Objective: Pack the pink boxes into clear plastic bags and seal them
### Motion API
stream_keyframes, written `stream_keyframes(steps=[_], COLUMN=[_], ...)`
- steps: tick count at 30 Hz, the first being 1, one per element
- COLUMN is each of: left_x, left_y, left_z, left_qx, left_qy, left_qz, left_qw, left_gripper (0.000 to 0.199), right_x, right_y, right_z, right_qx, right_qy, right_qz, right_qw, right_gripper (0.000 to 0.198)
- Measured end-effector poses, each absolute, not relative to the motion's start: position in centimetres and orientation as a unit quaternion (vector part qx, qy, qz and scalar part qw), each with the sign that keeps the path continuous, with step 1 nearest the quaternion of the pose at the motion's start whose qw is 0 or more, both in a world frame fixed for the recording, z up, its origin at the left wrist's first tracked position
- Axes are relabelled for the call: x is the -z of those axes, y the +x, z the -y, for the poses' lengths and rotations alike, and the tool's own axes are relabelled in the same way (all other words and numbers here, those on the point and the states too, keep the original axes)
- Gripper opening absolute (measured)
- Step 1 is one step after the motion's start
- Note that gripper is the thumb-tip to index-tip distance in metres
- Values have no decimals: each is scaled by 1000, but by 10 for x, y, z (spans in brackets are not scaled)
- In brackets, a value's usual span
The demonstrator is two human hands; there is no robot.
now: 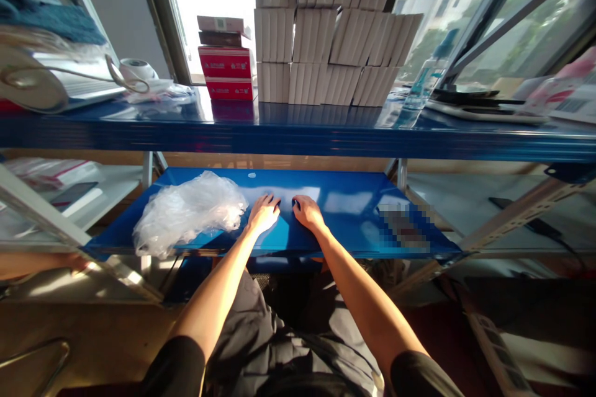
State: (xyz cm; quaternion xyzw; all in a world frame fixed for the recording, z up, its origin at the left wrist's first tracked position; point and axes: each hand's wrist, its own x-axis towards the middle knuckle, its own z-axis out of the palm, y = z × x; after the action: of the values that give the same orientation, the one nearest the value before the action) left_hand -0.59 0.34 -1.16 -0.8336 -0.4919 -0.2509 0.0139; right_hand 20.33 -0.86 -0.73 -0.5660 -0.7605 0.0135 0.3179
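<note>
Both hands lie on a blue lower shelf (344, 189), a little apart from each other. My left hand (264, 213) rests palm down with its fingers stretched out, and holds nothing. Just to its left sits a crumpled heap of clear plastic bags (189, 211), which the hand does not visibly grip. My right hand (308, 212) is also palm down, its fingers loosely bent and apart, with nothing visible in it. Farther right on the same shelf is a pixelated flat item (404, 227), too blurred to name.
Above runs a blue upper shelf (288, 136) bearing stacked pale boxes (321, 40), red boxes (227, 68) and a clear bottle (423, 80). Slanted metal posts (493, 217) flank the lower shelf. Another person's arm (40, 265) reaches in at the left edge.
</note>
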Motion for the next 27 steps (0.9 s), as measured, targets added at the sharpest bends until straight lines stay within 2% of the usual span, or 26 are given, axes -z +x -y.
stream_keyframes(steps=[18, 23, 27], left_x=[0, -8, -31], left_y=[-7, -9, -25], left_z=[30, 42, 71], left_qx=[232, 199, 188], left_qy=[-833, -839, -866], left_qz=[503, 505, 448], left_qw=[9, -36, -120], left_gripper=[42, 46, 39], right_x=[-2, -6, -15], right_y=[201, 201, 191], right_z=[23, 40, 58], right_qx=[15, 20, -3], right_qy=[-538, -530, -526], right_qz=[777, 784, 789], right_qw=[326, 322, 317], right_gripper=[33, 33, 30])
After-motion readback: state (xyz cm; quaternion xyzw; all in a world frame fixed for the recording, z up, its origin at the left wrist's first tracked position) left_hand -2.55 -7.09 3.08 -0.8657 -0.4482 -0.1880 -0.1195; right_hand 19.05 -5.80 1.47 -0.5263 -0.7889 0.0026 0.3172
